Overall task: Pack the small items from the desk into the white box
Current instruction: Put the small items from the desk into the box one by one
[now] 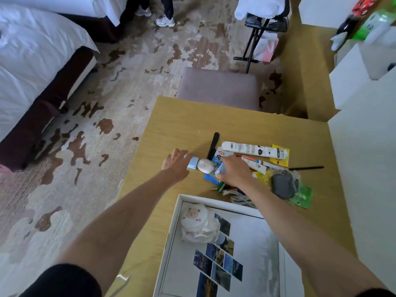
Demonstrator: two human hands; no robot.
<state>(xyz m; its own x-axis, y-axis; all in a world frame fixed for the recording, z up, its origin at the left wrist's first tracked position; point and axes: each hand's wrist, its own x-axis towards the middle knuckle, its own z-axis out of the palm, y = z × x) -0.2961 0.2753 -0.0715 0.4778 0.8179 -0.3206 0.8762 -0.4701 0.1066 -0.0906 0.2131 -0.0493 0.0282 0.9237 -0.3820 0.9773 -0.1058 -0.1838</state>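
The open white box (174,228) lies on the wooden desk (177,121) near me, with a sheep-printed white bundle (198,224) in its far left corner. My left hand (176,162) reaches out with straight fingers over a small light-blue packet (192,163) beside a white oval item (205,165). My right hand (234,171) pinches a blue card (221,168) at the pile of small items. Behind lie a white tube (246,148), a yellow sachet (280,156), a black comb (213,144) and a dark grey pouch (281,185).
A white cord (241,199) lies just beyond the box's far rim, a green packet (303,196) to its right. A padded stool (218,87) stands past the desk's far edge. White boxes (351,86) rise on the right. Beds (32,61) fill the left; a person's feet (165,21) are far off.
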